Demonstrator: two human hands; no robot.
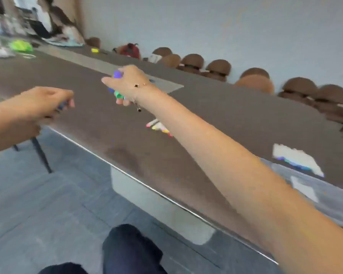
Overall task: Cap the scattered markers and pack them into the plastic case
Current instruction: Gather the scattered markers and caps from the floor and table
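— What's around my right hand?
— I see bare dark brown tabletop beyond it and to its left. Just nearer than the grip lies a blurred cluster of white markers.
— And farther right?
— A clear plastic case, well apart.

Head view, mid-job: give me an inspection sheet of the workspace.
Surface: long dark brown table, image blurred.
Job's things: loose markers lie on the table beyond the right forearm; clear plastic case at the near right edge, with a white sheet showing coloured marks beside it.
Clutter: green object, red bag at the far end.
Grippers: right hand grips several coloured pieces; left hand holds a dark blue marker.
Cables: nothing seen.
Surroundings: brown chairs along the wall, grey floor.
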